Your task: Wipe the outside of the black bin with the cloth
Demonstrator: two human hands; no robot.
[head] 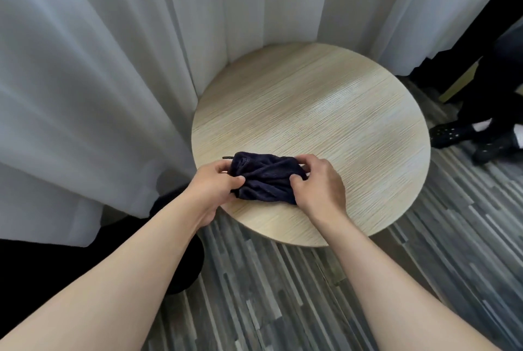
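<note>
At the far left we saw white curtains (93, 67) hanging in long folds down to the floor, with a dark shape (181, 260) low beside them, partly hidden behind our left forearm; we could not tell whether it was the black bin. Moving right, our left hand (210, 185) reached onto the near edge of the round, pale wood counter (325, 112), its grip closed on the left end of the cloth (264, 180), thumb on top and fingers curled around the bunched fabric. The cloth was dark, nearly navy, crumpled into a loose roll that lay on the counter close to its near rim, stretched between both hands. A small dark tag or loop stuck out at the cloth's upper left corner, just beyond our left fingers. Our right hand (321, 183) held the right end of the cloth in the same way, its grip pinched shut on the fabric with the thumb pressing into the folds and the fingers arched over the top. The rest of the counter carried nothing else. Beneath it lay a floor (283, 294) of grey striped planks. At the far right, well apart from the counter, stood another person's dark trouser legs and black shoes (452, 134).
</note>
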